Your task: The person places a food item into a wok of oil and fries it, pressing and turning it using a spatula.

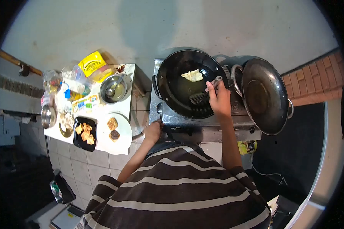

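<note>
Over the right side of a black wok point(176, 101), my right hand point(220, 100) is closed round the handle of a slotted spatula point(198, 99). The spatula's head is low in the wok, below a pale folded piece of food point(192, 75) that lies in the oil. The two are apart. My left hand point(153, 131) is at the front left corner of the stove point(191, 124), its fingers closed at the knob area; what they hold, if anything, is hidden.
A second wok point(262, 91) leans at the right. On the white table point(103, 147) are a steel bowl point(120, 89) with a ladle, a black dish point(77, 142) of fried pieces, a white plate point(126, 133) with two browned pieces, and a yellow packet point(92, 65).
</note>
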Motion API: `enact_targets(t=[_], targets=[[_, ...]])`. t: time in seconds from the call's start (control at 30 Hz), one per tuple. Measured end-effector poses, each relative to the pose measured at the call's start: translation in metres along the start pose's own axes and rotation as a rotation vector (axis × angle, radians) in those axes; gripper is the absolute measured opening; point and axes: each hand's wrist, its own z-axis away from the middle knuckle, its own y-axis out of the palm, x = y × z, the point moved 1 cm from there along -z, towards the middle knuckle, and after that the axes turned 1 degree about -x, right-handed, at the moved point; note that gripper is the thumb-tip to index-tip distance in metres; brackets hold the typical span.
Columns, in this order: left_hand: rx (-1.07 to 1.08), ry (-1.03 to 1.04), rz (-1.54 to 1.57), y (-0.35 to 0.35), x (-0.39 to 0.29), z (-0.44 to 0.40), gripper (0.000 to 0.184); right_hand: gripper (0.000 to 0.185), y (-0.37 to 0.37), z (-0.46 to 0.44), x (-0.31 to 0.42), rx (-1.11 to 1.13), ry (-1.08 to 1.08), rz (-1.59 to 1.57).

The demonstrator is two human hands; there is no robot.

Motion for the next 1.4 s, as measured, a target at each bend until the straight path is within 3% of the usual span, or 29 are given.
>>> enact_targets(t=[0.13, 0.2, 0.4, 1.03, 1.33, 1.4], targets=[[-0.097, 0.001, 0.018, 0.016, 0.002, 0.000, 0.029, 0.020, 0.009, -0.009, -0.015, 0.052, 0.033, -0.055], [-0.124, -0.009, 0.025, 0.018, 0.001, 0.002, 0.028, 0.020, 0.006, -0.013, -0.012, -0.038, -0.024, -0.121], [-0.197, -0.053, 0.039, 0.015, -0.007, 0.009, 0.026, 0.020, -0.010, -0.016, -0.008, -0.044, -0.048, -0.020], [-0.094, 0.015, -0.051, 0.008, 0.001, 0.000, 0.024, 0.015, -0.017, 0.018, -0.023, 0.028, 0.105, -0.199], [-0.082, 0.115, -0.029, 0.002, 0.006, -0.006, 0.022, 0.007, -0.007, 0.055, -0.039, -0.129, 0.159, -0.378], [-0.087, 0.177, -0.053, -0.005, 0.007, -0.006, 0.024, 0.009, -0.014, 0.062, -0.035, -0.153, 0.149, -0.211]])
